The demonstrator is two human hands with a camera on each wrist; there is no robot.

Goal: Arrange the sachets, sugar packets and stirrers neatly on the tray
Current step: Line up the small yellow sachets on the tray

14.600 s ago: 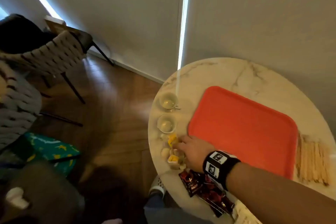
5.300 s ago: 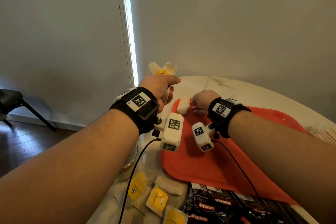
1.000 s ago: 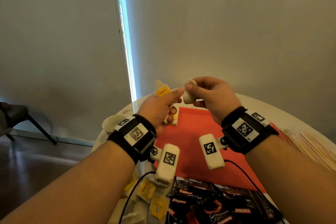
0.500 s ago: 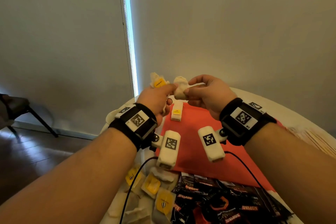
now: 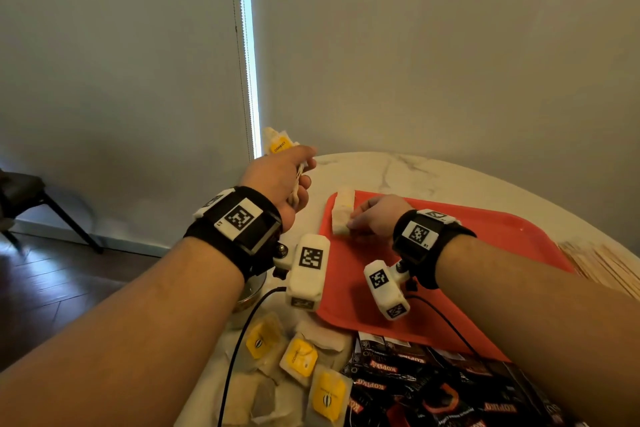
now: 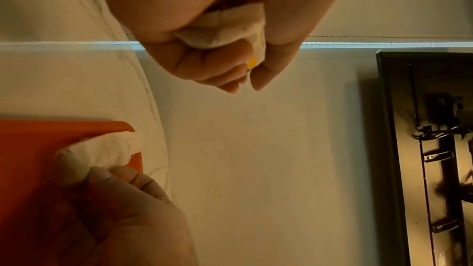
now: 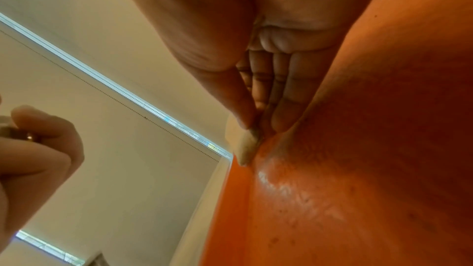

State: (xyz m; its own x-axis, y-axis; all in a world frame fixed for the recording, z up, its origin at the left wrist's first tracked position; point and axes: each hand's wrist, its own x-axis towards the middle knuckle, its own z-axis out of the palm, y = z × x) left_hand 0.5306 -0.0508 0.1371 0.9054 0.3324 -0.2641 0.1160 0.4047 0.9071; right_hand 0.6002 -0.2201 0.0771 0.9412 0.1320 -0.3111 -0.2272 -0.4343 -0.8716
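Sachets (image 5: pixel 343 217) go down in a row at the red tray's (image 5: pixel 491 246) far-left corner, right hand (image 5: pixel 375 220) pinching the nearest one into line while the left hand (image 5: pixel 280 180) clutches a spare bunch (image 5: pixel 277 144) just beside the tray, probably so feeding the row is quick.

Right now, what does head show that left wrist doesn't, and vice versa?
Only head: the loose tea sachets and black coffee sachets at the table's near edge, the wooden stirrers right of the tray, and both wrist cameras.

Only left wrist: the underside of the left hand, its fingers curled round a bunch of sachets.

Both: the right hand setting white sachets at the red tray's far left corner.
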